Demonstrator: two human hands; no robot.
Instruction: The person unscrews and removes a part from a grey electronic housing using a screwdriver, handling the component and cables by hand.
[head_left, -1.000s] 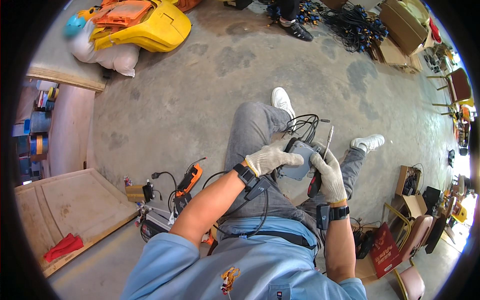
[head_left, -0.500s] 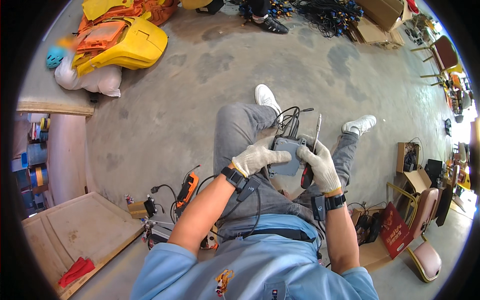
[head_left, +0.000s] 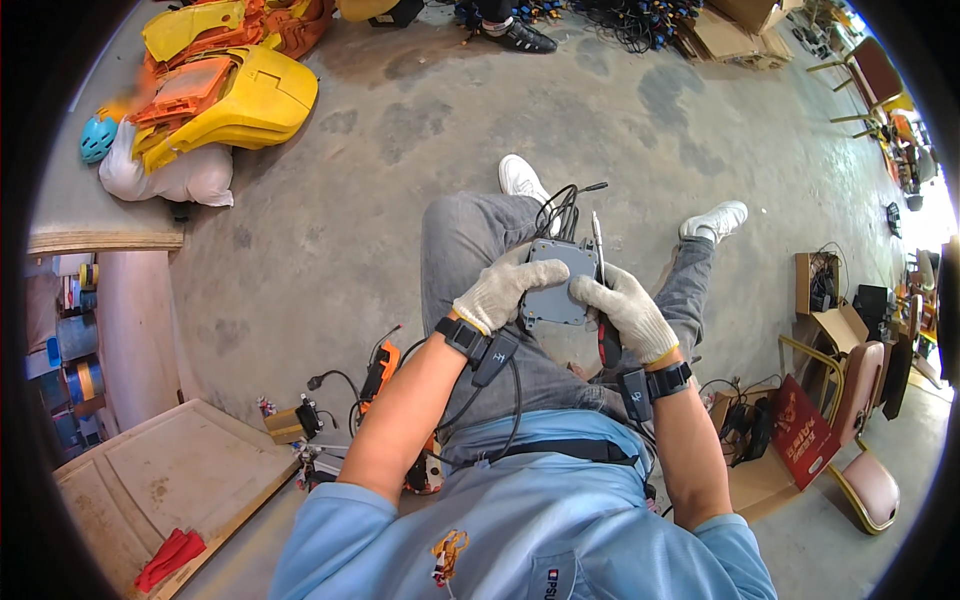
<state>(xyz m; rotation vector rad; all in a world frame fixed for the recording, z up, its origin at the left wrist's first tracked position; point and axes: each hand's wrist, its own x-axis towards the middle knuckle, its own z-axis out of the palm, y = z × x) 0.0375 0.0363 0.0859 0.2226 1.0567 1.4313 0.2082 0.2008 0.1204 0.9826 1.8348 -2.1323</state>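
Between my two gloved hands is a grey plastic enclosure box (head_left: 553,304), its flat lid facing up and black cables (head_left: 566,215) coming out of its far side. My left hand (head_left: 505,290) grips the box's left edge, thumb laid on the lid. Closed around the right edge, my right hand (head_left: 628,313) also presses its thumb on the lid. A screwdriver (head_left: 608,345) with a red and black handle is tucked in the right hand, its metal shaft pointing away from me. The box is above my lap, between my legs.
Left of my lap lie an orange and black tool (head_left: 378,372), loose cables and a wooden panel (head_left: 170,470) with a red cloth (head_left: 170,560). Yellow and orange plastic shells (head_left: 255,100) are heaped far left. Cardboard boxes (head_left: 770,490) and chairs (head_left: 862,400) stand right. Another person's shoe (head_left: 522,38) is at the far edge.
The box has tipped so its lid faces me more squarely. The screwdriver shaft has swung to the left with my right hand. The whole view has shifted slightly.
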